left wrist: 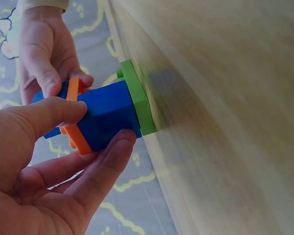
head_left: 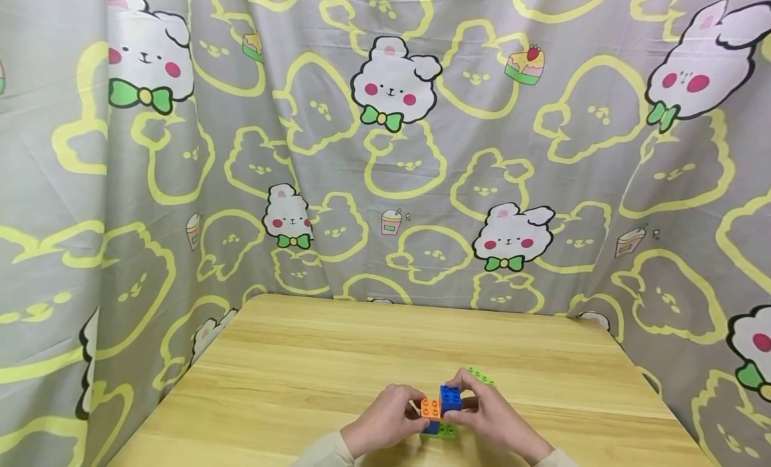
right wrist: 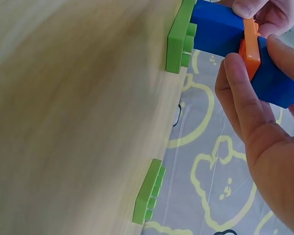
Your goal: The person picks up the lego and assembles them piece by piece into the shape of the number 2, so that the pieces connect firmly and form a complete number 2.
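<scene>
Brick stack (head_left: 432, 417): stands near the person's side of the bench, between the two hands, tall way up.
Stack's foot: a green plate (right wrist: 177, 44), lying against the bench top, some of its studs uncovered beside the brick it carries.
Stack's middle: a lower blue brick (left wrist: 108, 115) on the green plate, with a flat orange piece (head_left: 430, 407) capping it, several orange studs in sight.
Left hand (head_left: 388, 417): fingers parted by just the brick's width, thumb on one face of the lower blue brick close to the orange piece, fingertips on the opposite face, so it grips the stack.
Right hand (head_left: 495, 413): fingers closed to the width of an upper blue brick (head_left: 450, 399), pinching it between thumb and fingers; one fingertip lies at the orange piece's edge.
Upper blue brick: right beside the orange studs, against the orange piece; whether it is fully seated I cannot tell.
Second green plate (right wrist: 149, 193): flat on the bench beyond the right hand, studs up, apart from the stack.
Bench (head_left: 337, 346): pale wood grain.
Curtain (head_left: 409, 166): grey, with rabbits and yellow outlines, behind the bench.
</scene>
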`<state>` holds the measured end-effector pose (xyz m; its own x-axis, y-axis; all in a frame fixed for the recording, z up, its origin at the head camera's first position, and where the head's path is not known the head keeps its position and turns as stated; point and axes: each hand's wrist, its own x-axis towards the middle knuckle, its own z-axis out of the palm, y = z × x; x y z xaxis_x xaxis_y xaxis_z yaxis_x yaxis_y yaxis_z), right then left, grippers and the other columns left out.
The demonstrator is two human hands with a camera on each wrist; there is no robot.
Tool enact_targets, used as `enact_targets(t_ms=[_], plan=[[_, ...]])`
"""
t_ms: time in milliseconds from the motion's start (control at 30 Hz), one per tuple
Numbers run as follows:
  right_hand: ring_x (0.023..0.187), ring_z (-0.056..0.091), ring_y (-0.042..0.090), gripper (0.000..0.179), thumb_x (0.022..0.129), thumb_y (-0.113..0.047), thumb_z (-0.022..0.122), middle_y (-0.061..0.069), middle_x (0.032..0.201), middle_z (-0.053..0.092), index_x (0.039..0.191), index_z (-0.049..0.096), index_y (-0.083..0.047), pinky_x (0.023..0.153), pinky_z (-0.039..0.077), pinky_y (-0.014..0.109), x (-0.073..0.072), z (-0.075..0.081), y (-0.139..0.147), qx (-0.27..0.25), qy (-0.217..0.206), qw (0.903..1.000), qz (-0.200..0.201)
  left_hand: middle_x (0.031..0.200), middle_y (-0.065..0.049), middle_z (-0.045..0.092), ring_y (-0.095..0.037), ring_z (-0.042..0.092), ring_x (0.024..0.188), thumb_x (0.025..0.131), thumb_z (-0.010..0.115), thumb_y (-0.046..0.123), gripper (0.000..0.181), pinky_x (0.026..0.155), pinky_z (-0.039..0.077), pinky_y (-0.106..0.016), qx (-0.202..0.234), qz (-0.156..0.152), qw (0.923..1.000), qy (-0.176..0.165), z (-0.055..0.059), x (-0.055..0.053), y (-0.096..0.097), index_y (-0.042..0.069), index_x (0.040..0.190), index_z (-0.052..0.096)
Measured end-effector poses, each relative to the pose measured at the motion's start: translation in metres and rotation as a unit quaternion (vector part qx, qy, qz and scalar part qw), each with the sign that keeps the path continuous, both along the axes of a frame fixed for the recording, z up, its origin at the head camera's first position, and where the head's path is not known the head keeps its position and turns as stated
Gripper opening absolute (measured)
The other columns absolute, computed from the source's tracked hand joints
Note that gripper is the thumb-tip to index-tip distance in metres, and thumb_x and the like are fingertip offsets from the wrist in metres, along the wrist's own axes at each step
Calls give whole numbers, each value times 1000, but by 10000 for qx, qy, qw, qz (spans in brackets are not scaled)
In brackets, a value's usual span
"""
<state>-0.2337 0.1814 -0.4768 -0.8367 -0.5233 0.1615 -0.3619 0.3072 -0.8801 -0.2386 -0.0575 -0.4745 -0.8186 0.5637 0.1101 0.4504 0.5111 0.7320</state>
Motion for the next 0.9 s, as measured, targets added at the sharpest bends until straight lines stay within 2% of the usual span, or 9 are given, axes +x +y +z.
enact_targets(t_ms=[167, 367, 900], plan=[[102, 73, 29, 33, 93, -17, 76, 20, 124, 57, 114, 52, -8, 79, 62, 31, 0, 1, -1, -135, -228, 9996, -20, 92, 5, 71, 2, 65, 72, 89, 79, 10, 19, 65, 54, -15, -18, -10, 10000, -1, 0, 0, 1, 4, 107, 75], [99, 73, 26, 33, 94, -21, 76, 20, 124, 57, 114, 53, -9, 79, 61, 31, 0, 1, 0, -81, -226, 9997, -46, 92, 6, 71, 3, 64, 72, 89, 79, 11, 18, 64, 53, -14, -30, -31, 10000, 31, 0, 0, 1, 5, 106, 76], [104, 71, 28, 36, 94, -19, 75, 19, 126, 55, 118, 51, -9, 82, 61, 30, -4, 1, 3, -196, -538, 9983, 125, 89, 7, 70, 4, 62, 72, 89, 80, 12, 18, 64, 53, -15, -85, -12, 9999, 101, 0, 0, 1, 5, 105, 75]])
